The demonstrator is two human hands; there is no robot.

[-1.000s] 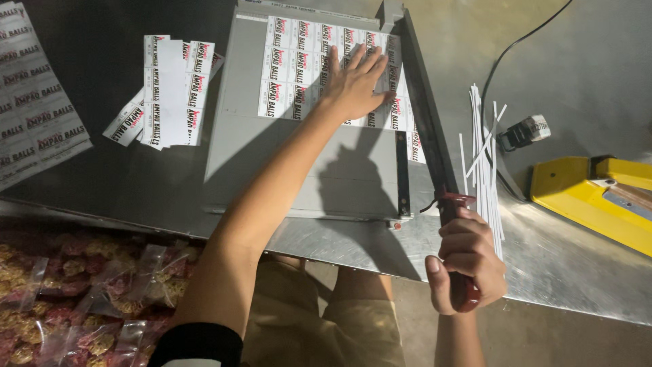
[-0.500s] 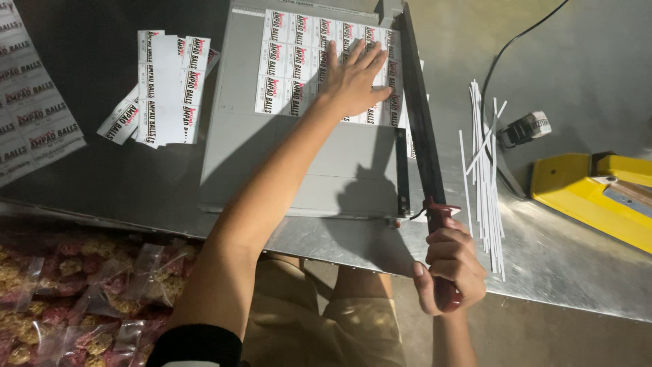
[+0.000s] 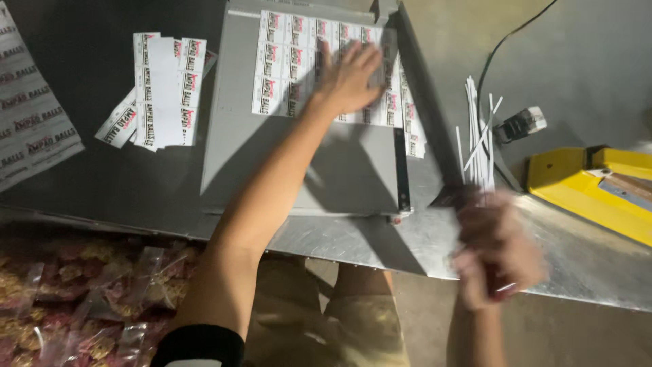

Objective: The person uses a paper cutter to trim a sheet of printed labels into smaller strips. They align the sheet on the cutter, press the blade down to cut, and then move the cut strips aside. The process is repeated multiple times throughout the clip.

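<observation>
Head view (only cam).

Step in hand, judged: trimming a printed label sheet (image 3: 326,64) on a grey guillotine paper cutter (image 3: 305,163). Sheet lies flat on cutter bed, upper part, its rt edge overhanging the blade side.

Left hand (image 3: 348,76): palm down, fingers spread wide, pressing on the sheet. Holds nothing; acts as clamp only. Forearm runs diagonally across the bed.

Right hand (image 3: 499,248): heavily motion-blurred, off the cutter's rt-front corner, over the table edge. Appears fisted round the cutter lever handle (image 3: 451,197), but blur hides the finger detail; grip itself can't be confirmed. The dark arm runs from the hinge at top of bed down toward this hand.

Next move calls for, judged: sheet held square against the top fence, left fingertips kept clear of the blade line, lever swung in one even stroke. Risk: sheet creep if palm pressure drops.

Surroundings:
- Cut label strips (image 3: 163,92), small stack, left of cutter, apart from it.
- Larger printed sheet (image 3: 30,129), far left, partly out of frame.
- Thin white offcut slivers (image 3: 479,136), just rt of blade arm.
- Yellow device (image 3: 591,190), far rt; type unclear.
- Black cable w/ plug (image 3: 519,124) near slivers.
- Clear bags of snack balls (image 3: 75,292) below the metal table (image 3: 591,61).
</observation>
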